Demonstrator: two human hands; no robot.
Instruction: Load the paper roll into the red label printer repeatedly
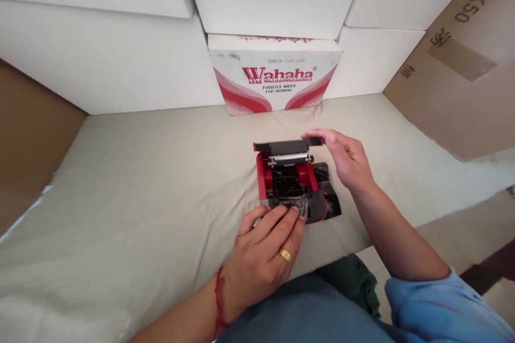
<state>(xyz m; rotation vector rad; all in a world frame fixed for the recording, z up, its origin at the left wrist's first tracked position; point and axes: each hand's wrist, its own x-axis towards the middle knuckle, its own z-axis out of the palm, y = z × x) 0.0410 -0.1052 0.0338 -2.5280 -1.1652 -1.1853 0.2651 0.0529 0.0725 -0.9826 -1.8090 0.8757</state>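
Note:
A small red and black device (263, 177) with a raised black lid (284, 147) and a silver roller lies on the cloth-covered table. Black film (332, 201) lies under it and sticks out on its right side. My left hand (267, 249), with a gold ring, rests its fingertips on the device's near edge, over some clear, shiny material. My right hand (348, 161) touches the right end of the lid with its fingers stretched out. What lies under my left fingertips is hidden.
A Wahaha water carton (281, 77) stands behind the device, against stacked white boxes (145, 59). Brown cardboard boxes stand at the far left (32, 134) and right (462, 64). Wrinkled pale green cloth (153, 187) covers the table.

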